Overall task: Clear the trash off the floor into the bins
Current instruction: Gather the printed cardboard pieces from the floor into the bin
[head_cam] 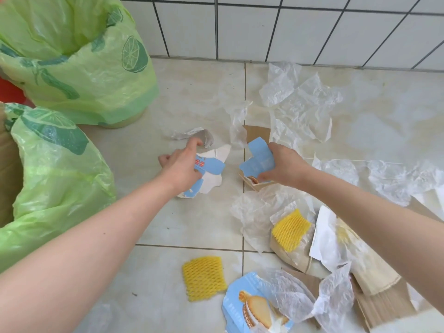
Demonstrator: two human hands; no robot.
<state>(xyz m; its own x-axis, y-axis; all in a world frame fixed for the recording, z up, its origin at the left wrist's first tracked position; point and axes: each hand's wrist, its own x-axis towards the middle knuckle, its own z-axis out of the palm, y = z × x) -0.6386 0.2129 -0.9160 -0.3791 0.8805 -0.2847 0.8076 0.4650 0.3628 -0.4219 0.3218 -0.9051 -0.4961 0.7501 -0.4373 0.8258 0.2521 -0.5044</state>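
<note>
Left arm: bare, stretched forward from the lower left edge of view, forearm running diagonally up toward the centre; wrist nearly straight.
Left hand (182, 164): back of the hand up, low at the floor; index finger reaching forward with its tip curled down; thumb (163, 160) spread out to the left; the remaining fingers folded under, their grip closed on a piece of blue and white card.
Right arm: bare, entering from the right edge, forearm angled up and left; wrist slightly bent.
Right hand (286, 164): back up, knuckles toward the camera; fingers curled down and leftward, pinching a blue card scrap; fingertips mostly hidden.
Spacing: hands level, near but apart.
</note>
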